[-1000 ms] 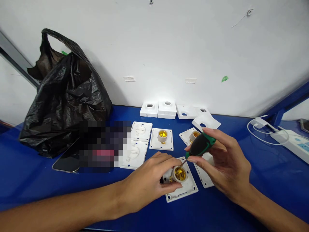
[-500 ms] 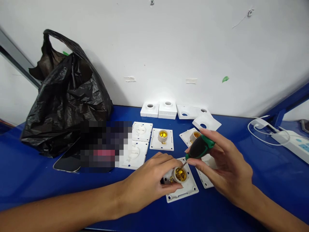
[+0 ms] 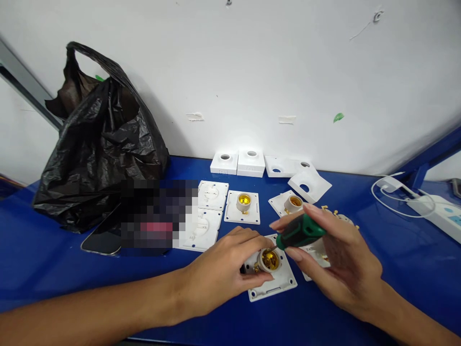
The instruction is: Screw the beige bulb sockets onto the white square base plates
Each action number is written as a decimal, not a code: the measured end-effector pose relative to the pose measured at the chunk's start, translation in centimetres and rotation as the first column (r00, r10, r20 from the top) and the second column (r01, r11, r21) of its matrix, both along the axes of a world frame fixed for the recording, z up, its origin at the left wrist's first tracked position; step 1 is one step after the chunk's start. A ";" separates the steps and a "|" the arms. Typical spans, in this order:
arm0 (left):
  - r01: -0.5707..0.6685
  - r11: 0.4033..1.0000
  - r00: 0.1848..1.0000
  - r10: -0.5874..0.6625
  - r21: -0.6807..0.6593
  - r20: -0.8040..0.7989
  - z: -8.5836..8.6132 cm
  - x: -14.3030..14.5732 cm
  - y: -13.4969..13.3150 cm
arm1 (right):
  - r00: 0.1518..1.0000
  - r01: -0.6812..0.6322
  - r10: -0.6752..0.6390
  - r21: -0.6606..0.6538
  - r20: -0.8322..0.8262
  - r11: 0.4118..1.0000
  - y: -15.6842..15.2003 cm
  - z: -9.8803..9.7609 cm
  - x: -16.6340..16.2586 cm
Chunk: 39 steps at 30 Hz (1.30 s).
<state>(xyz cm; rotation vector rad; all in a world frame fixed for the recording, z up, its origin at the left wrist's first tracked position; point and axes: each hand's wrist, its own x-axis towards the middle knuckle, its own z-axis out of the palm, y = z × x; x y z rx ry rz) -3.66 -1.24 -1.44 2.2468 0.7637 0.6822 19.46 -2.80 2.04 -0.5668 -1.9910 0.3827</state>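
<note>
My left hand [image 3: 230,262] is closed around a lamp socket [image 3: 269,261], thumb and fingers pressing its sides. This socket has a brass-coloured inside and sits on a square white base plate [image 3: 277,286] lying on the blue table. My right hand [image 3: 334,250] grips a screwdriver [image 3: 300,232] with a green and black handle between thumb and fingers. The shaft slants down to the left into the socket; its tip is hidden inside. Just beyond the hands stand another socket on its plate [image 3: 244,202] and one more socket [image 3: 293,203]. Partly behind my right hand lies a further white plate [image 3: 317,254].
A black plastic bag [image 3: 101,144] stands at the left, beside a dark phone-like slab [image 3: 101,242] and a blurred-out patch. White covers with round holes [image 3: 251,166] line the wall. Two bare plates [image 3: 212,194] lie left of centre. A power strip [image 3: 439,211] with a white cable is at right.
The screwdriver handle has tipped lower towards the right, and my right hand has shifted slightly right. My left hand keeps its hold on the socket. The view has moved a little.
</note>
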 end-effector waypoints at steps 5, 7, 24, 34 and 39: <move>-0.006 1.000 1.000 0.006 0.020 0.013 0.0 0.0 -0.1 | 0.996 0.084 -0.083 0.063 -0.033 0.994 0.1 -0.1 0.2; -0.009 1.000 1.000 0.009 0.014 0.006 0.0 0.1 -0.1 | 0.996 0.089 -0.089 -0.011 0.023 0.996 0.0 -0.2 0.3; 0.000 1.000 1.000 0.000 -0.004 -0.005 -0.1 0.0 -0.1 | 0.993 0.119 -0.119 0.105 -0.005 0.987 0.2 -0.3 0.4; -0.001 1.000 1.000 0.001 -0.015 -0.006 0.0 0.0 -0.2 | 0.999 0.033 -0.034 0.043 0.012 0.999 -0.2 0.2 0.2; -0.001 1.000 1.000 0.001 -0.002 0.001 -0.2 0.0 -0.1 | 0.997 0.080 -0.078 0.078 -0.022 0.994 -0.3 0.3 0.0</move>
